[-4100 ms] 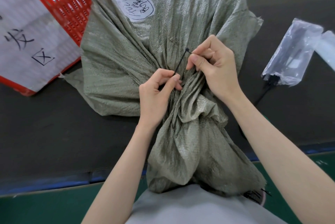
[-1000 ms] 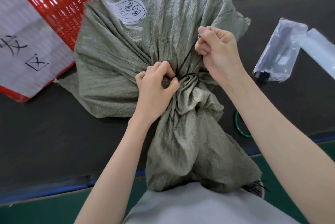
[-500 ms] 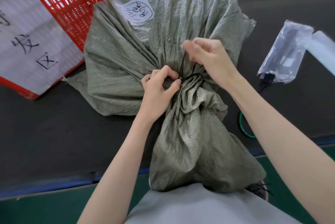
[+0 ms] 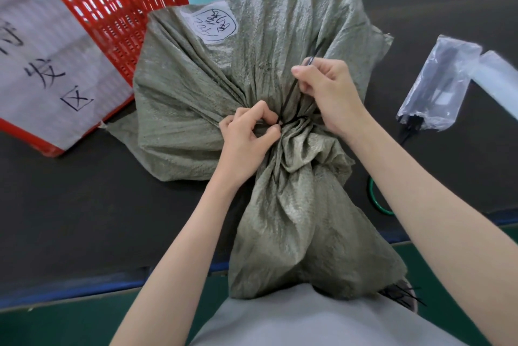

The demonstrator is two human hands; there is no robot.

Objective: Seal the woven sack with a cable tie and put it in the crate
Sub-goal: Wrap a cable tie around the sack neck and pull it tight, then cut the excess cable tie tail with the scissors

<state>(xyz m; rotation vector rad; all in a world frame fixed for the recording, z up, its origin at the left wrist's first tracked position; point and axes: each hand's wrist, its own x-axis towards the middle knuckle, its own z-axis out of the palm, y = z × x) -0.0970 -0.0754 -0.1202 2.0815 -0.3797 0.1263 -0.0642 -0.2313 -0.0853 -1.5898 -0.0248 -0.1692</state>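
A grey-green woven sack (image 4: 196, 99) lies on the dark table, its neck bunched at the middle and its loose mouth hanging toward me over the front edge. A thin black cable tie (image 4: 288, 96) circles the neck. My left hand (image 4: 248, 136) pinches the tie's head at the bunched neck. My right hand (image 4: 328, 90) grips the tie's free tail just above the neck, and the tail's tip sticks out past my fingers. The red plastic crate (image 4: 117, 3) stands at the back left, touching the sack.
A white paper sheet with black writing (image 4: 42, 65) hangs on the crate's front. A clear plastic bag of black cable ties (image 4: 437, 85) lies at the right. A green ring (image 4: 377, 200) shows beside my right forearm. The table's blue front edge (image 4: 70, 292) runs below.
The tie's loop has drawn tight round the neck. In the last half second my right hand took a fresh hold lower on the tail, whose tip now sticks out beyond the fingers.
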